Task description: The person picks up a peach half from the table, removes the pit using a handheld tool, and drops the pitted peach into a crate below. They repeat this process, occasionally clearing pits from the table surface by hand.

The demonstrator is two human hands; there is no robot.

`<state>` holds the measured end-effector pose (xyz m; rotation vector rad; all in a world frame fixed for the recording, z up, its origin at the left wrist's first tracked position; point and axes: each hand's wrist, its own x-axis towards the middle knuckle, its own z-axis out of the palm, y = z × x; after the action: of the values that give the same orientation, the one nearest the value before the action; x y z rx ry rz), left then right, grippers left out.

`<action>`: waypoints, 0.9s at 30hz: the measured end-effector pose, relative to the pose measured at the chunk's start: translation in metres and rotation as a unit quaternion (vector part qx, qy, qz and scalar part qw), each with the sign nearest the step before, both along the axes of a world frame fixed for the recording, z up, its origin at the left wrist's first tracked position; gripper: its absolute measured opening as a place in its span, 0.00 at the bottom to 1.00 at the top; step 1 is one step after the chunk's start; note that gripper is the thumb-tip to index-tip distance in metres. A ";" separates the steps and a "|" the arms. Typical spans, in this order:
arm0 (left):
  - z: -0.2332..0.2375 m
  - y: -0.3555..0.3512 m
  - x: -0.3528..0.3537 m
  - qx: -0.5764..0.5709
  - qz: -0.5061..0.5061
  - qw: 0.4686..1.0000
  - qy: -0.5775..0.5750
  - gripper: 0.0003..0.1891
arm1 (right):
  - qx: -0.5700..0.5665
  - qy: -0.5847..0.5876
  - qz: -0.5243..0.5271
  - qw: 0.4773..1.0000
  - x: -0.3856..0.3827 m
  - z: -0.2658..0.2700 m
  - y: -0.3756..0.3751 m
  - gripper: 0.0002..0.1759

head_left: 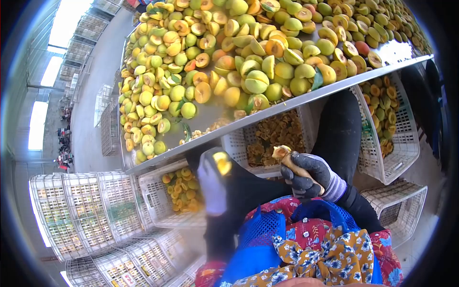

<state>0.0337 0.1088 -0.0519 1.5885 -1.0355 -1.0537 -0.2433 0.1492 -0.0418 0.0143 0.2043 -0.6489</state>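
Head view: the right hand (pixel 319 171) gripped a wooden-handled tool (pixel 293 164), its long axis slanting up and leftward. The yellow fruit piece (pixel 222 163) was left of its tip, at the left hand (pixel 211 184), whose blurred grip I couldn't call open or closed.

So the yellow fruit piece (pixel 222 163) is showing up as a bright blur right at the left hand (pixel 212 179), too smeared to make out its cut. The tan, stick-like tool (pixel 302 170) is sitting slanted in the right hand (pixel 313 174), its pale, ragged-looking end poking out past the fingers and its other end tapering near the wrist.
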 end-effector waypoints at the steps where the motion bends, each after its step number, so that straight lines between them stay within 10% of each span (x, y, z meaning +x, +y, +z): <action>1: 0.008 0.005 0.035 -0.041 -0.031 0.951 -0.305 0.14 | -0.036 0.067 0.001 0.997 -0.004 -0.003 -0.007 0.22; 4: 0.022 0.013 0.096 0.118 0.013 0.633 -0.765 0.23 | -0.156 0.350 0.045 0.922 0.001 -0.008 -0.014 0.22; 9: 0.043 -0.105 0.075 -0.059 -0.034 0.789 -0.611 0.24 | -0.185 0.421 0.035 0.887 0.015 -0.017 -0.014 0.25; 13: 0.000 -0.203 0.037 -0.080 -0.101 0.699 -0.703 0.31 | -0.258 0.542 0.009 0.800 0.018 -0.025 -0.016 0.24; 19: -0.011 -0.196 0.037 -0.113 -0.207 0.860 -0.452 0.34 | -0.299 0.580 -0.075 0.754 0.009 -0.059 -0.004 0.23; 27: 0.090 -0.060 0.133 0.049 -0.147 0.737 -0.658 0.33 | -0.333 0.662 -0.039 0.670 0.011 -0.055 -0.001 0.36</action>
<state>0.1662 0.0487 0.0382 2.3063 -2.2139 0.0635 -0.2328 0.1485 -0.0965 -1.2194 1.3820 -0.6801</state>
